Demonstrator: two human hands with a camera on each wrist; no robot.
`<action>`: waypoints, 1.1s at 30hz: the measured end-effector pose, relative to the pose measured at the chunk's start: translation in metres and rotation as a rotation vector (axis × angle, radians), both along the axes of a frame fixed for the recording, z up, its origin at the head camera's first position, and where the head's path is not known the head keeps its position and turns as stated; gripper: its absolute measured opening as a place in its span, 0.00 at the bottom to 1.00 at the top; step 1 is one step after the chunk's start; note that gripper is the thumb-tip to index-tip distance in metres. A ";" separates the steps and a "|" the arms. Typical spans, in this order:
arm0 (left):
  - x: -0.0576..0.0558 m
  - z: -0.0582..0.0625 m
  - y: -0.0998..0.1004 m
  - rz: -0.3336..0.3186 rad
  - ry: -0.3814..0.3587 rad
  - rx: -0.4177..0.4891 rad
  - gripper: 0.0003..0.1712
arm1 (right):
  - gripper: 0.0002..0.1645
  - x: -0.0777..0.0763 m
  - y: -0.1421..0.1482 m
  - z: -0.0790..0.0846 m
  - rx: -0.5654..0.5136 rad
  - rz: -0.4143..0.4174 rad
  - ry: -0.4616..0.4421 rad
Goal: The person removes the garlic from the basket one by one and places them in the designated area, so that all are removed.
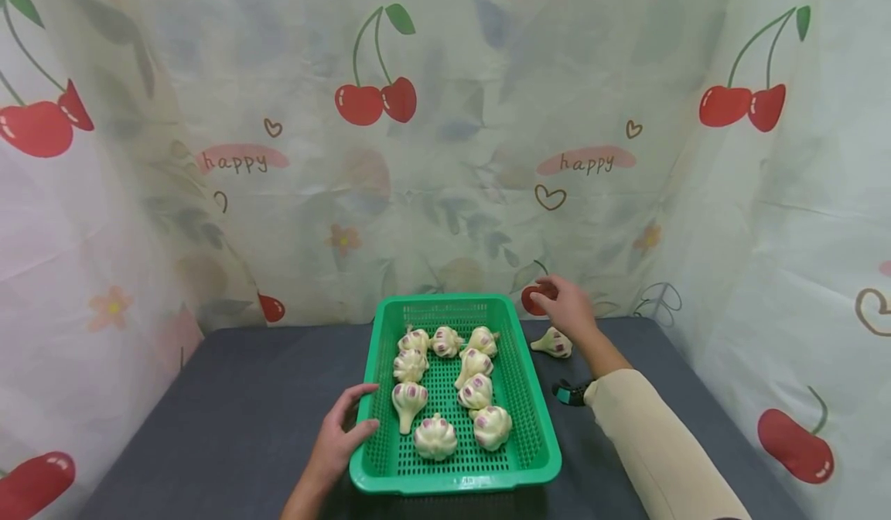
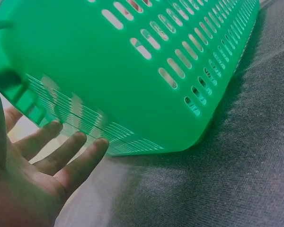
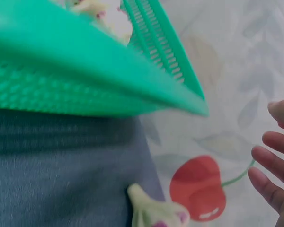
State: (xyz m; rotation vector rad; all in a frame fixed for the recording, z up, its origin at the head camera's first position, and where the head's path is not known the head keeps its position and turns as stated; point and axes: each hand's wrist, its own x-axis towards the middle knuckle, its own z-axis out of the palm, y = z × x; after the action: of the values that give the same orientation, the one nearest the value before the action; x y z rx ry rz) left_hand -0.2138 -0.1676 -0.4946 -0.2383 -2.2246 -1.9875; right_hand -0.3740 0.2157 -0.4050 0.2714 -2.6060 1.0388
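Head view, right of centre: the right hand (image 1: 569, 309), fingers relaxed and empty, could by a careless brush roll the garlic bulb (image 1: 553, 343) off the desk (image 1: 264, 412), while the left hand (image 1: 337, 435), straight fingers touching the green basket (image 1: 452, 484), might let it slide.

Basket rim (image 3: 94, 61) seemingly blurred, right wrist
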 end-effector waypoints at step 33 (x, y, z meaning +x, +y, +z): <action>0.000 0.000 0.000 0.001 0.004 -0.003 0.27 | 0.27 0.011 -0.076 0.013 -0.004 0.276 -0.237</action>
State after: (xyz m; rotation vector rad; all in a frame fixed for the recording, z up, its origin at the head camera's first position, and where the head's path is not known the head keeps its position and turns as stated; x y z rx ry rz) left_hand -0.2142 -0.1680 -0.4947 -0.2414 -2.2249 -1.9810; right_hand -0.3630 0.1400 -0.3919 0.5513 -2.8345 1.2332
